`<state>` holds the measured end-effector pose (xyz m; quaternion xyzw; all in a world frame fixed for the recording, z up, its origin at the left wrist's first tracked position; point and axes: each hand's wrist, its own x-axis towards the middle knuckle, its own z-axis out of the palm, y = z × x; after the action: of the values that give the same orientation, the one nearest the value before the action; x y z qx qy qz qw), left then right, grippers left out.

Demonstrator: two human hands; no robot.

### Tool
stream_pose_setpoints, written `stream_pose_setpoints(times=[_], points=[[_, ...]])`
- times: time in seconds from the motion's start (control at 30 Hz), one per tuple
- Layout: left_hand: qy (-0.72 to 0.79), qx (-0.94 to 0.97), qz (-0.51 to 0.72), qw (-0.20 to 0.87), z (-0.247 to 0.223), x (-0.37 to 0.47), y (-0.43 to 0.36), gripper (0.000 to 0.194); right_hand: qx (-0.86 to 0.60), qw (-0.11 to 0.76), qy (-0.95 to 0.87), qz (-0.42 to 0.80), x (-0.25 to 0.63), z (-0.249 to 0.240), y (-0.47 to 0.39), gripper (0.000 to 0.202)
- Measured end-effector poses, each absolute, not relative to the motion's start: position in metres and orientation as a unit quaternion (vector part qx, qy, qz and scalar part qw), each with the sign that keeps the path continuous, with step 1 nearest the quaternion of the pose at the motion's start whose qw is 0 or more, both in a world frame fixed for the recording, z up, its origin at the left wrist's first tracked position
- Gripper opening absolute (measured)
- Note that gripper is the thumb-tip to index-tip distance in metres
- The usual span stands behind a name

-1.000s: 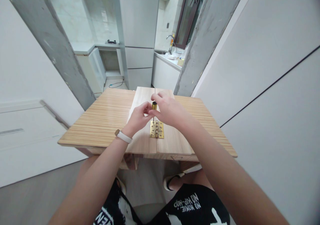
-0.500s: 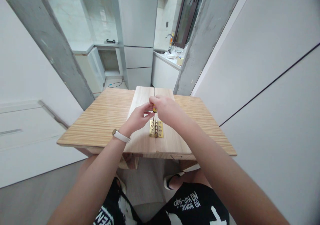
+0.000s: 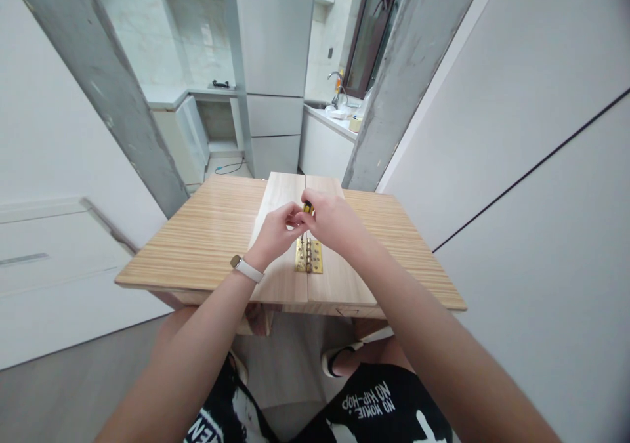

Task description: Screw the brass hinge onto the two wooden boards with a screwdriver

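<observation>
A brass hinge [image 3: 309,256] lies across the seam between two pale wooden boards [image 3: 275,279]. Over its far left part stands a screwdriver [image 3: 308,207] with a yellow and black handle, its thin shaft pointing down at the left leaf. My right hand [image 3: 327,220] is closed around the handle. Close against it, my left hand [image 3: 278,232] has its fingers bent together by the lower handle and shaft; the fingertips are partly covered, so its exact grip is hard to see. A watch with a white band [image 3: 247,270] is on my left wrist.
The boards rest on a striped wooden table [image 3: 197,233]. Grey pillars [image 3: 118,95] and a white panel [image 3: 531,167] flank it. Beyond are a fridge [image 3: 273,42], a sink counter [image 3: 327,131] and an open cabinet [image 3: 216,125].
My right hand has rolled around the screwdriver handle, whose top now shows above the fingers. My left fingers have moved in closer to the right hand. The hinge stays in place.
</observation>
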<state>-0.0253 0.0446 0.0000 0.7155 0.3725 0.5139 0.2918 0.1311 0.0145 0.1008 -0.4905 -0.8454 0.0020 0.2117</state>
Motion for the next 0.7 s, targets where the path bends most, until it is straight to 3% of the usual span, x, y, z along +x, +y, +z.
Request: stream_pose_setpoints(times=[0.3, 0.43, 0.53, 0.7], points=[[0.338, 0.740, 0.465, 0.350, 0.002, -0.031, 0.044, 0.028, -0.494, 0.190, -0.848, 0.018, 0.133, 0.094, 0.019, 0.032], [0.315, 0.736, 0.465, 0.377, -0.002, -0.032, 0.046, 0.022, -0.442, 0.201, -0.873, 0.049, 0.135, 0.092, 0.023, 0.041], [0.343, 0.720, 0.491, 0.352, -0.006, -0.029, 0.048, 0.015, -0.440, 0.256, -0.856, 0.088, 0.134, 0.089, 0.021, 0.036], [0.382, 0.723, 0.476, 0.324, -0.013, -0.029, 0.051, 0.023, -0.473, 0.299, -0.820, 0.119, 0.134, 0.080, 0.019, 0.024]])
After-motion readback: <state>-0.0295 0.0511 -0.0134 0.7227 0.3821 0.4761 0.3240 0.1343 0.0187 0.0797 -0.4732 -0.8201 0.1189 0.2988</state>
